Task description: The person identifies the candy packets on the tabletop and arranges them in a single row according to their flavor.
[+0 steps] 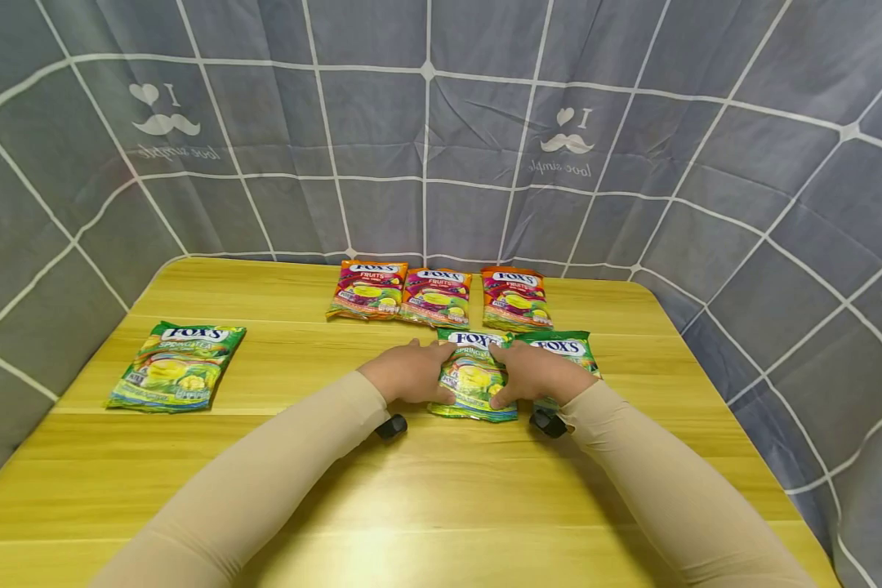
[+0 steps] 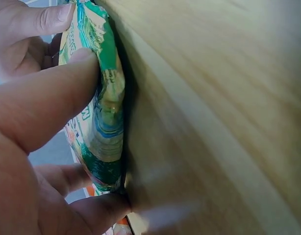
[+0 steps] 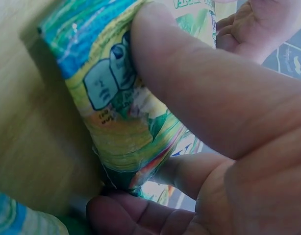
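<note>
A green Fox's Spring Tea candy bag (image 1: 474, 382) lies face up at the middle of the table between both hands. On its left side my left hand (image 1: 409, 372) grips it, the thumb (image 2: 67, 93) over its face and fingertips at its far edge. My right hand (image 1: 542, 372) holds the opposite side, with its thumb (image 3: 189, 68) pressing the printed front and the other fingers bent around the edge. Under and behind the right hand lies a second green candy bag (image 1: 569, 346), partly covered by that hand.
Three orange-and-purple Fox's Fruits candy bags (image 1: 368, 290) lie in a row along the back of the table (image 1: 382, 506). Another green candy bag (image 1: 175, 371) lies by itself at the left. A grey curtain (image 1: 382, 122) with white lines surrounds the table's back and sides.
</note>
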A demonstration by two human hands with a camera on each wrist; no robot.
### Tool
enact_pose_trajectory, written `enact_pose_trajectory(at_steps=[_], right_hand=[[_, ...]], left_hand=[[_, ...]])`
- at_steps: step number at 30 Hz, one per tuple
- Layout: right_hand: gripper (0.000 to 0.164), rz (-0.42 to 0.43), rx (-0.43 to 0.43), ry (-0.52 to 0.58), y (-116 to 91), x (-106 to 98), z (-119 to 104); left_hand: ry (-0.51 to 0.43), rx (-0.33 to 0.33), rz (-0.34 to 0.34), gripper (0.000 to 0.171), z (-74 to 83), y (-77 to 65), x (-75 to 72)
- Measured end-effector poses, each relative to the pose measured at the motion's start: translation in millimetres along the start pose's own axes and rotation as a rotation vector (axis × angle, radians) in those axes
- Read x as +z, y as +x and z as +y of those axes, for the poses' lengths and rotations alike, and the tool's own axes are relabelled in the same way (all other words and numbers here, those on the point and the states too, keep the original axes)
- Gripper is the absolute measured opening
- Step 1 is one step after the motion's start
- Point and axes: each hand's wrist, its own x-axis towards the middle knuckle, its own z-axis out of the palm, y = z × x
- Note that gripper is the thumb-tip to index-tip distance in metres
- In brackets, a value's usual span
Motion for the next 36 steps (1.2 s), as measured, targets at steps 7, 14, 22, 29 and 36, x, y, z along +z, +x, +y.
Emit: enact_pose_trajectory(at_steps=[7,14,22,29,36], right_hand=[[0.104,0.0,0.0,0.002,-0.4,-0.2,-0.5],[0.104,0.01,-0.003,0.016,-0.3,1.8,-1.4],[0.103,0.047,-0.005,0.08,-1.8,6.8,-2.4],[0.102,0.111,-0.006,0.14,-7.9,9.9,-6.0],[0.102,0.151,-0.021,0.136,-11.8,7.5,-18.7]], left_hand=[[0.003,0.0,-0.003,0.093,1.3,-1.3,-1.1],[-0.006,0.006,0.009,0.095,-1.8,0.4,1.3],[-0.118,0.028,0.036,0.093,-5.2,1.2,4.5],[-0.199,0.066,0.132,0.084,-10.7,-2.0,8.8],[-0.242,0.081,0.228,0.076,-19.1,-17.4,1.2]])
